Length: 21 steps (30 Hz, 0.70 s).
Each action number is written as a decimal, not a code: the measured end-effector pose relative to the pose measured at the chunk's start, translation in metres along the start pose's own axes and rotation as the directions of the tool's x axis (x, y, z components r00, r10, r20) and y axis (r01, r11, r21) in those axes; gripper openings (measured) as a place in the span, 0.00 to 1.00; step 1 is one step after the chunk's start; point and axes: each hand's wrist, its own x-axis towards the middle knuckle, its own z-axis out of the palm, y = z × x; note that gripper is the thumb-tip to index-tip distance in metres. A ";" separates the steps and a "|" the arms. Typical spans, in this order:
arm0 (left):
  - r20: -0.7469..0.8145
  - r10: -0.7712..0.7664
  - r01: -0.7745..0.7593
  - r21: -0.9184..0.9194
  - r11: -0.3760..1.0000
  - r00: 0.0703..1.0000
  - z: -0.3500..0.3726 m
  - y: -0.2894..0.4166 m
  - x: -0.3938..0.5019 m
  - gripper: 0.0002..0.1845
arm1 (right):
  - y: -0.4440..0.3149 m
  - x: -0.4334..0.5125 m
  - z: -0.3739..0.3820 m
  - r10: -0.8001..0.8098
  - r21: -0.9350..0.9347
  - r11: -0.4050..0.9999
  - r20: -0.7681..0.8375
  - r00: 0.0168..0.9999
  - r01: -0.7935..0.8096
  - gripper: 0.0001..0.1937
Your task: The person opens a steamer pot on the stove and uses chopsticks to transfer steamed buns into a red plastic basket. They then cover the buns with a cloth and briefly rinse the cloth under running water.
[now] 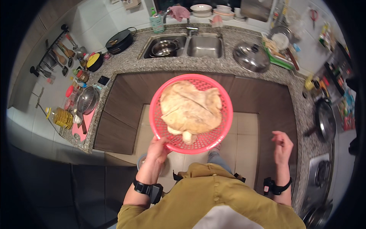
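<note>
My left hand (159,148) grips the near-left rim of a pink plastic colander (155,126), held up in front of me over the floor. Large folded pieces of pale, browned flatbread or bean-curd sheet (191,107) lie in it; I cannot tell which. Smaller white lumps (188,138) rest at the near side, partly under the large pieces. My right hand (283,146) hangs in the air to the right, holding nothing, with its fingers partly curled and apart. It is nearest to the right-hand counter. Both forearms wear black straps with small devices.
Ahead is a double steel sink (204,47) with a pot (164,48) in its left bowl. A domed steel lid (251,57) lies to its right. On the left counter are a pink cutting board (80,136), a knife (83,126) and an oil bottle (61,118). A gas stove (316,177) stands right.
</note>
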 end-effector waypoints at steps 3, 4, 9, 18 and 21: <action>-0.102 0.059 -0.068 -0.085 0.994 0.993 -0.014 0.037 0.047 0.25 | 0.024 0.078 0.014 -0.151 0.246 0.953 -0.125 0.981 0.178 0.20; -0.099 0.118 -0.128 -0.106 0.986 0.988 -0.013 0.049 0.061 0.26 | 0.029 0.107 0.023 -0.187 0.215 0.949 -0.203 0.961 0.230 0.22; -0.345 0.196 -0.249 -0.116 0.962 0.918 0.004 0.115 0.134 0.27 | 0.021 0.257 0.074 -0.322 0.146 0.918 -0.272 0.907 0.370 0.23; -0.455 0.219 -0.336 -0.194 0.922 0.863 -0.033 0.220 0.265 0.25 | -0.078 0.402 0.280 -0.641 0.253 0.750 0.049 0.766 0.611 0.06; -0.386 0.261 -0.369 -0.239 0.898 0.885 -0.062 0.258 0.321 0.25 | -0.107 0.411 0.355 -0.680 0.306 0.720 0.125 0.723 0.623 0.05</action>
